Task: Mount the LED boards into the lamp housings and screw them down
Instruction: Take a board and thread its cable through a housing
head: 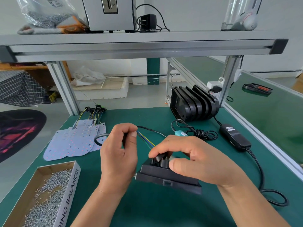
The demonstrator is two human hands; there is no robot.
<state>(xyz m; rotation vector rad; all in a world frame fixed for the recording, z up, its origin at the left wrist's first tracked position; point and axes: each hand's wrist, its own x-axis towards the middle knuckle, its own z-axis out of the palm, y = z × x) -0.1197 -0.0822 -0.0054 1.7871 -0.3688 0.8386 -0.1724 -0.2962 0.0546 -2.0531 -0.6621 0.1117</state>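
A black lamp housing point(165, 178) lies back-up on the green mat near the front. My right hand point(195, 159) grips its raised back part between thumb and fingers. My left hand point(119, 153) pinches the black cable with coloured wires point(146, 140) that runs from the housing. A pile of white LED boards point(73, 143) with wire tails lies at the left. A row of black housings point(193, 104) stands on edge at the back right. A cardboard box of screws point(47, 194) sits at the front left.
A black power adapter point(234, 136) with coiled cable and a teal screwdriver point(180, 133) lie to the right. Aluminium frame posts point(65, 89) stand at the back corners under a shelf point(139, 45). Scissors point(257, 89) lie on the neighbouring bench.
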